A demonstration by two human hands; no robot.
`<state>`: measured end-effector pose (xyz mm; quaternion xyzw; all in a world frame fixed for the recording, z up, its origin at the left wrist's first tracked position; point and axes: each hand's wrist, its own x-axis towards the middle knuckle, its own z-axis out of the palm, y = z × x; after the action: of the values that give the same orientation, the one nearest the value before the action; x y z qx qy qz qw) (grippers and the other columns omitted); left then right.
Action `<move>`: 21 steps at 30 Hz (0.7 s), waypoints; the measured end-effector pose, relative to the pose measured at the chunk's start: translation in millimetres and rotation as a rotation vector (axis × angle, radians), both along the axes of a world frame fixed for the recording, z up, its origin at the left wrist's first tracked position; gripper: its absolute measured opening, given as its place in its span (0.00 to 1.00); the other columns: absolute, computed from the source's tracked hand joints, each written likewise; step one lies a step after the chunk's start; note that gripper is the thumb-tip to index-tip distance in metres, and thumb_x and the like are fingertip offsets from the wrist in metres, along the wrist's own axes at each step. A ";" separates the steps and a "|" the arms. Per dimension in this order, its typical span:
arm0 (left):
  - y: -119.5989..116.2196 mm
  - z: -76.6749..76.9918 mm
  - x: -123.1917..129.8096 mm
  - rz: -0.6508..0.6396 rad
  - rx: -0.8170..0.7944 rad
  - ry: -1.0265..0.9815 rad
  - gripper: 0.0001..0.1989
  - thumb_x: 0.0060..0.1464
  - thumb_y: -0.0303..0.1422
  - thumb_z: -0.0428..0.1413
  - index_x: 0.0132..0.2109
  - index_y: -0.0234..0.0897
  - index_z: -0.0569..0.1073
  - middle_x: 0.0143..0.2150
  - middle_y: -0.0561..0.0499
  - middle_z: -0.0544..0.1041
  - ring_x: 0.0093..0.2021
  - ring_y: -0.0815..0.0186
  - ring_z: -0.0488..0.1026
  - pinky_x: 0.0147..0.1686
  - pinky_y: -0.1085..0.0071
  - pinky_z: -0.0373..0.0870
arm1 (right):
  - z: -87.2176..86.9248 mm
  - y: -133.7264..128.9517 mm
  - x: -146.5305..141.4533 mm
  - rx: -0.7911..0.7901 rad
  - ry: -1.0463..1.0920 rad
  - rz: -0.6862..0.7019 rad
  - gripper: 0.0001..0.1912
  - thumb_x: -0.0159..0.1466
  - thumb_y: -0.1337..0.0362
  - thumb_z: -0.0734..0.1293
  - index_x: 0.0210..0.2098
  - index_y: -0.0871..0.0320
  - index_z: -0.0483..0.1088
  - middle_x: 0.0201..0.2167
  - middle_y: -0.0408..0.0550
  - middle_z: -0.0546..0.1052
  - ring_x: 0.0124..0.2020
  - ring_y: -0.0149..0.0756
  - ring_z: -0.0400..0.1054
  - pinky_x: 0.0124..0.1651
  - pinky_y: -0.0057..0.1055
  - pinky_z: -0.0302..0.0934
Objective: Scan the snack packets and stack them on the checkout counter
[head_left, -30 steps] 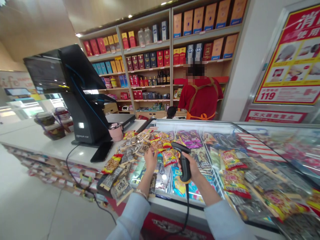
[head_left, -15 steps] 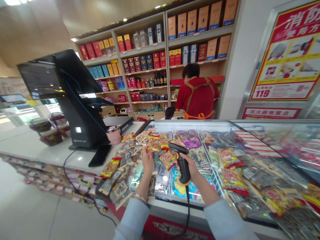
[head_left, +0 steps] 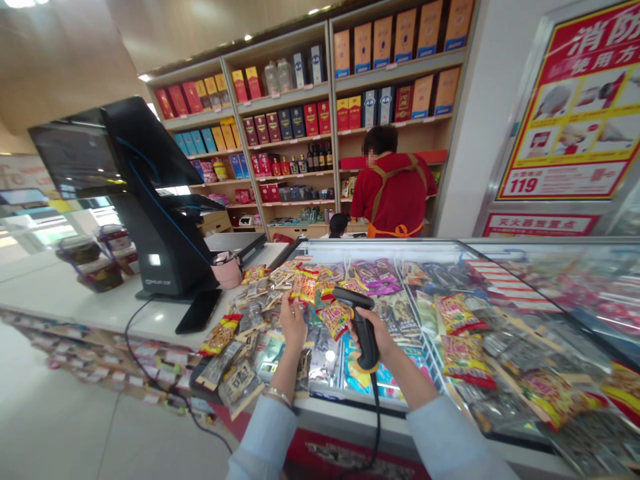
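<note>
Packet [head_left: 305, 285] in the head view is small and glossy, yellow with red ends and pink lettering across the middle. It lies just beyond the fingers of the left hand [head_left: 294, 325], whose thumb and fingertips are closed on its lower edge. Right of that grip, the right hand [head_left: 379, 335] is wrapped around the handle of a black scanner [head_left: 369, 347] with a yellowish base; its head points left, towards the packet, without touching it. Between the two hands lies a second packet [head_left: 334, 319] of the same colours, close to the scanner. Left of the left-hand grip are grey packs [head_left: 255, 307], and farther left a pink mug [head_left: 227, 270] and a phone [head_left: 199, 311].

Compared with half a second ago, the held packet shows its lettered face; then it showed a browner side with little print. The scanner sits slightly farther left in view, in the same grasp. The second packet remains between the hands.
</note>
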<state>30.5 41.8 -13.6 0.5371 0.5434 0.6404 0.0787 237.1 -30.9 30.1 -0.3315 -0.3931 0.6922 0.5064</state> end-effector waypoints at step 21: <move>3.7 0.7 -3.4 -0.004 0.040 0.058 0.19 0.62 0.39 0.45 0.54 0.37 0.70 0.49 0.41 0.76 0.49 0.57 0.73 0.50 0.60 0.68 | -11.0 11.1 -4.1 -0.040 0.103 -0.037 0.18 0.54 0.49 0.67 0.24 0.59 0.70 0.15 0.43 0.70 0.13 0.27 0.59 0.15 0.25 0.55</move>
<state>27.1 45.5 -12.9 0.5579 0.5315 0.6352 0.0531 233.1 -19.8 19.1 -0.3126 -0.3463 0.7066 0.5320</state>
